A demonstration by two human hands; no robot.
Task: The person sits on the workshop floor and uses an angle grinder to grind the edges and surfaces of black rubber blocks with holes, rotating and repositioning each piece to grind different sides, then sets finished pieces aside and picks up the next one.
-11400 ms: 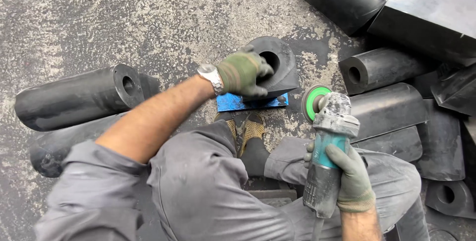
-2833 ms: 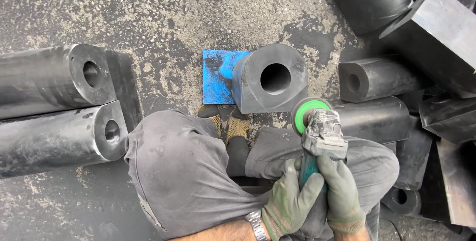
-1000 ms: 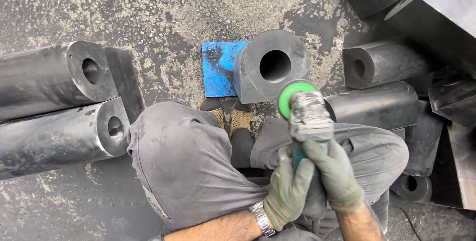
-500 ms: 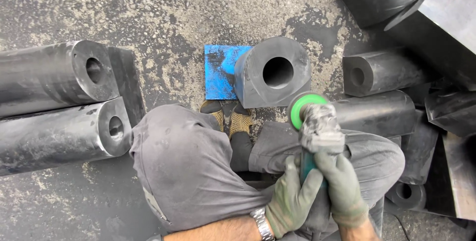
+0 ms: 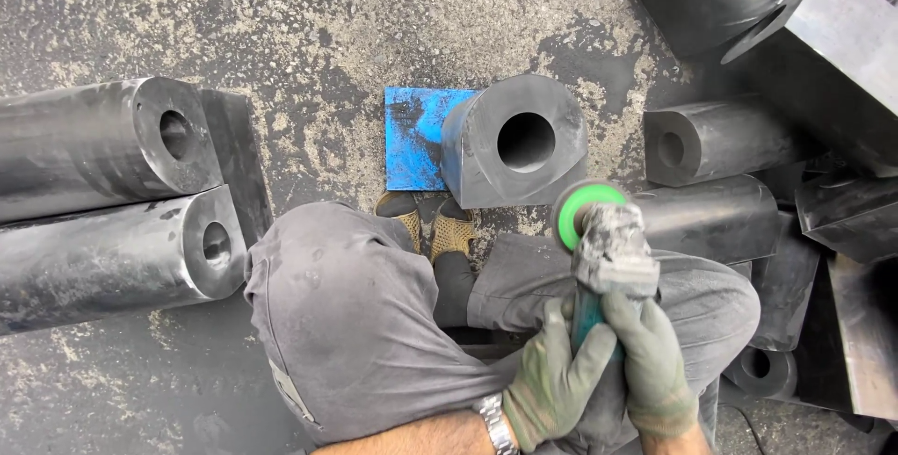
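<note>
Both gloved hands are clamped around the teal body of an angle grinder (image 5: pixel 608 273): the left hand (image 5: pixel 552 385) wraps it from the left, the right hand (image 5: pixel 655 361) from the right, held over the bent knees. The grinder's green disc (image 5: pixel 578 209) points away, just beside the bored black block (image 5: pixel 514 142) lying on a blue plate (image 5: pixel 413 137). Black bored cylinders (image 5: pixel 112 188) lie on the left, more black blocks (image 5: pixel 730 174) crowd the right.

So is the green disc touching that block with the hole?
Cannot tell. In the head view the green disc overlaps the lower right edge of the block; no gap or contact shows plainly.
</note>
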